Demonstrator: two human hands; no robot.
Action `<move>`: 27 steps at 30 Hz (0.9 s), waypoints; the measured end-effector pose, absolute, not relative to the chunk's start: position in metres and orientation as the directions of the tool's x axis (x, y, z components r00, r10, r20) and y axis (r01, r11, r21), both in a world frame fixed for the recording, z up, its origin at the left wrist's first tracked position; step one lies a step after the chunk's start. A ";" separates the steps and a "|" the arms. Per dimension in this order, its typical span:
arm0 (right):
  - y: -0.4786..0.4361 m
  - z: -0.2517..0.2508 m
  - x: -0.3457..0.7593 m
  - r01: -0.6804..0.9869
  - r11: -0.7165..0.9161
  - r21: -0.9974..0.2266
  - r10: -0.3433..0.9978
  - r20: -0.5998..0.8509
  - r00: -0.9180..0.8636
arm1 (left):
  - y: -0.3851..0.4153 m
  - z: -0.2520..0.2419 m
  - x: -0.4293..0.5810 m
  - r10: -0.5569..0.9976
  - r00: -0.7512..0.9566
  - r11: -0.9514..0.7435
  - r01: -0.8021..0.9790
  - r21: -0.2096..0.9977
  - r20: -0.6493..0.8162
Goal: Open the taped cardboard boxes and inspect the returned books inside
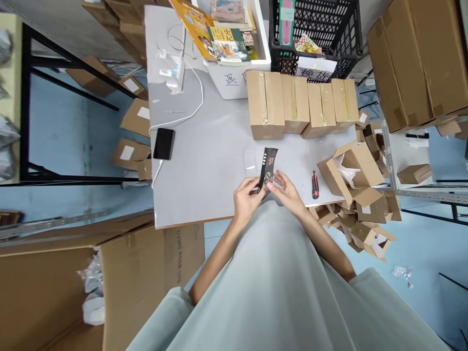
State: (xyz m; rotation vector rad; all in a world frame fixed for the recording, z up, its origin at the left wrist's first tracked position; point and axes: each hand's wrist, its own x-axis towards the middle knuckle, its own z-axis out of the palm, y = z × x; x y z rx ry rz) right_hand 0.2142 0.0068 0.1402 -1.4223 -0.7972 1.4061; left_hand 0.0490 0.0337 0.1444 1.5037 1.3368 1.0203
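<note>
A slim black packet [269, 163] with red and pale gold print is held upright over the front edge of the table, its sides curving slightly. My left hand [248, 199] pinches its lower left side between thumb and fingers. At the lower right edge, my right hand [284, 191] grips with the thumb and a fingertip, the other fingers loosely curled. To the right of my hands lies a red and black box cutter [315, 185]. An open cardboard box [349, 170] with white lining inside sits at the table's right edge.
Several taped cartons [265, 105] stand in a row at the back. Behind them are a white bin [228, 80] of books and a black crate [314, 29]. A phone [164, 144] on a cable lies left. Opened boxes [369, 214] are heaped right, below table height.
</note>
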 end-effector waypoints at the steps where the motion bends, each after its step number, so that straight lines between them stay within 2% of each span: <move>1: 0.007 0.145 0.209 -0.204 -0.328 -0.922 0.931 -0.352 0.097 | 0.030 0.147 0.050 0.991 0.115 -0.100 0.319 0.942 0.066; 6: 0.012 0.155 0.203 -0.259 -0.237 -0.936 0.951 -0.278 0.134 | 0.022 0.158 0.047 0.930 0.326 -0.280 0.337 0.899 0.167; 9: 0.013 0.154 0.208 -0.282 -0.237 -0.930 0.951 -0.281 0.127 | 0.028 0.158 0.040 0.924 0.365 -0.229 0.298 0.927 0.111; 12: 0.007 0.158 0.214 -0.302 -0.277 -0.912 0.949 -0.310 0.066 | 0.042 0.151 0.028 0.993 0.114 -0.077 0.327 0.942 0.041; 14: 0.001 0.161 0.219 -0.320 -0.307 -0.896 0.941 -0.337 0.042 | 0.053 0.145 0.017 0.997 -0.038 0.070 0.282 0.957 -0.062; 15: -0.002 0.163 0.222 -0.328 -0.323 -0.888 0.935 -0.353 0.034 | 0.057 0.143 0.012 0.987 -0.032 0.159 0.220 0.962 -0.156; 17: -0.006 0.162 0.229 -0.334 -0.344 -0.877 0.926 -0.375 0.031 | 0.063 0.140 0.005 0.921 0.133 0.360 0.076 0.930 -0.367; 19: -0.008 0.158 0.234 -0.323 -0.348 -0.880 0.922 -0.383 0.051 | 0.064 0.139 0.003 0.820 0.313 0.507 -0.005 0.862 -0.480; 20: -0.008 0.155 0.237 -0.309 -0.349 -0.885 0.919 -0.387 0.071 | 0.063 0.139 0.005 0.794 0.350 0.538 -0.023 0.843 -0.497; 24: -0.009 0.142 0.242 -0.199 -0.379 -0.904 0.893 -0.414 0.179 | 0.048 0.143 0.024 0.853 0.268 0.474 -0.037 0.880 -0.449; 27: -0.011 0.138 0.245 -0.100 -0.377 -0.921 0.882 -0.390 0.263 | 0.035 0.149 0.039 0.903 0.202 0.376 0.053 0.925 -0.378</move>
